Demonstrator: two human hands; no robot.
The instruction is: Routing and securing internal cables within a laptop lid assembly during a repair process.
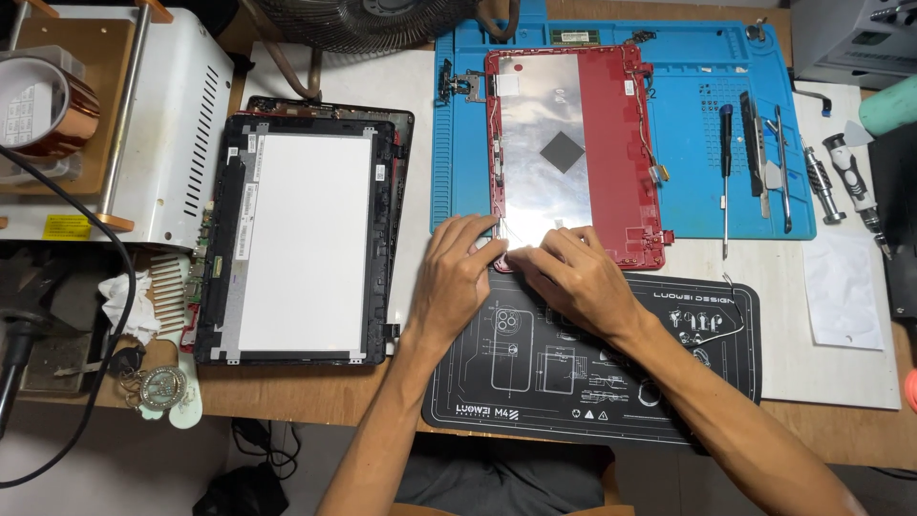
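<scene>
A red laptop lid shell [611,124] lies on a blue work mat [707,76], its inside lined with silver foil with a small grey square pad. My left hand [457,268] and my right hand [571,272] rest together at the shell's near left corner, fingertips pinching at its bottom edge. Whether they grip a small part there is hidden by the fingers. Thin cables run along the shell's left and right edges.
A display panel [304,239] in a black frame lies to the left. A black printed mat [669,382] sits under my wrists. Screwdrivers and tweezers [764,162] line the blue mat's right side. A white machine [172,124], tape roll [43,105] and fan [363,19] stand behind.
</scene>
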